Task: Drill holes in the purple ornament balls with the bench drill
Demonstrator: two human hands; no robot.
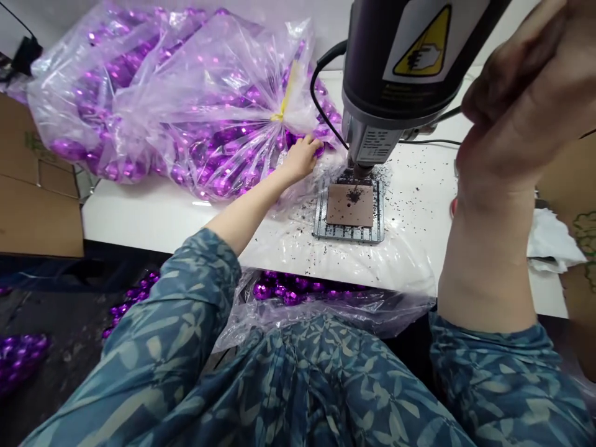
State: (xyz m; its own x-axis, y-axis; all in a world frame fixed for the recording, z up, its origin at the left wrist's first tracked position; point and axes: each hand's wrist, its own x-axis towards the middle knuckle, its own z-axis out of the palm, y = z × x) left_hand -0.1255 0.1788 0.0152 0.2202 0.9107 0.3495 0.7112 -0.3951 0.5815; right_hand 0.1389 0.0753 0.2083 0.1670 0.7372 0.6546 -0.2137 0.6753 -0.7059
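Note:
My left hand reaches beside the tied bag, its fingers curled over a shiny purple mirror-faceted ball. The large clear plastic bag, tied with a yellow tie, is full of similar balls. On the right, my right hand is raised in a fist beside the drill press; whatever it grips is hidden. Under the drill's chuck lies a brown square board with a dark hole, on a slotted metal base plate. Dark shavings are scattered about it.
An open plastic bag with purple balls hangs at the front edge of the white table. Cardboard boxes stand on both sides. White crumpled paper lies at the right. A black cable loops beside the drill.

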